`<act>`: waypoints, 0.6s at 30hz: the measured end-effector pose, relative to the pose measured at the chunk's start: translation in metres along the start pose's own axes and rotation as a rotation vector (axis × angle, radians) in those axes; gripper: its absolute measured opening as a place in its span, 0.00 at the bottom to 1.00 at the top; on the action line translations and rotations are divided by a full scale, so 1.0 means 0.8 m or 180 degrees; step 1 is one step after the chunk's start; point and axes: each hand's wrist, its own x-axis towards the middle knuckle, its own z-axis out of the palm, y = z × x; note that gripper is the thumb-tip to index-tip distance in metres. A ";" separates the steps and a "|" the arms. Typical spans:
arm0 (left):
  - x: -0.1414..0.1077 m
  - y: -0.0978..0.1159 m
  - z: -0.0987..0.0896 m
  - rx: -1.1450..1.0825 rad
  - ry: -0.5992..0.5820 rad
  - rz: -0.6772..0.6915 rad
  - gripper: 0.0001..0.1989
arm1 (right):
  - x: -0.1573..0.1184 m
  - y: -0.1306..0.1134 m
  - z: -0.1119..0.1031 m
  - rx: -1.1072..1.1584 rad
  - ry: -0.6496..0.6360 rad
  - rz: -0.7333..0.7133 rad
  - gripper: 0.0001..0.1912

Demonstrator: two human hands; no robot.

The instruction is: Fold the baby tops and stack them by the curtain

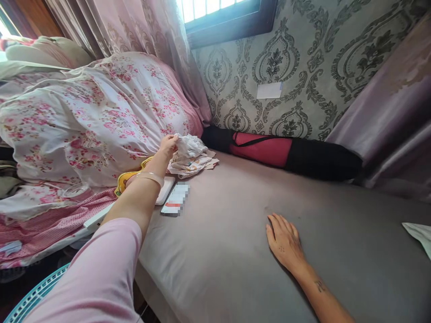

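Note:
My left hand (169, 144) reaches far forward, its fingers closed on the edge of a crumpled white cloth (191, 146). Beneath that cloth lies a folded printed cloth (193, 165), on the grey bed sheet (229, 224). A phone (175, 199) with a lit screen rests nearer to me, beside a white flat object (165, 188) partly covered by my forearm. My right hand (284, 240) lies flat on the sheet, palm down, fingers stretched out and holding nothing.
Along the patterned wall lies a long black and red bag (262, 150). A floral cover (101, 116) drapes the heap at left, with a yellow item (126, 179) by its edge. A blue basket (37, 291) stands at lower left; white fabric (419, 235) lies at far right.

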 end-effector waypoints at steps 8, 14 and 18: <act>-0.059 0.063 0.061 -0.1969 -0.0786 -0.0039 0.09 | -0.001 0.002 0.004 -0.0019 0.0056 -0.0031 0.27; -0.121 0.077 0.102 -0.2807 -0.1091 0.0023 0.06 | 0.000 0.004 0.003 0.0015 0.0033 -0.0056 0.26; -0.176 0.076 0.131 -0.3068 -0.1205 0.0232 0.09 | 0.001 0.004 0.003 0.0077 0.0031 -0.0061 0.26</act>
